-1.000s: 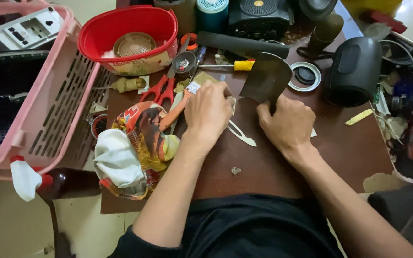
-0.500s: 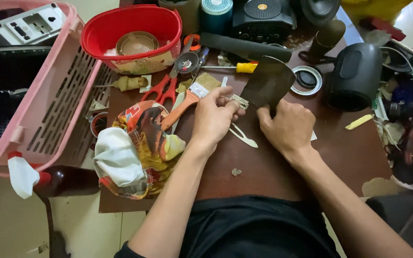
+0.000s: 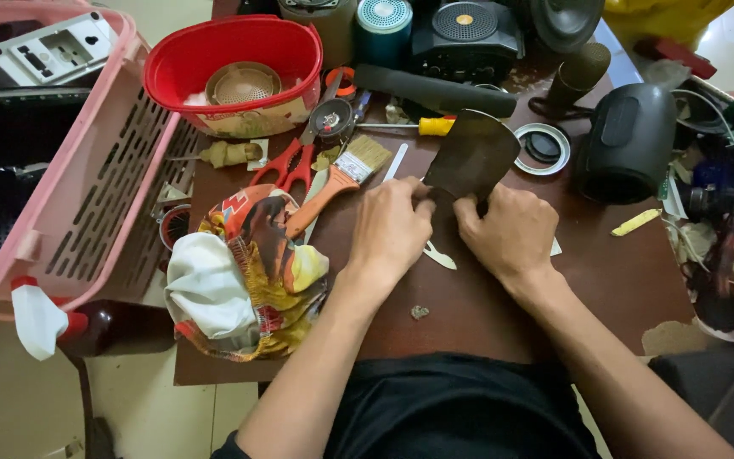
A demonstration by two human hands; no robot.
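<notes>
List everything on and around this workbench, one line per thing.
dark panel: 1, brown-black, table centre, gripped at its lower edge by both hands
paintbrush: 1, orange handle, left of the panel
scissors: 1, red handles, beside the paintbrush
screwdriver: 1, yellow handle, behind the panel
red tub: 1, red, back left, holding a round tan part
rag: 1, white and patterned, front left
pink basket: 1, pink, left of the table
speakers: several, black and teal, back and right
table: 1, dark brown
left hand: on the panel's lower left
right hand: on the panel's lower right
</notes>
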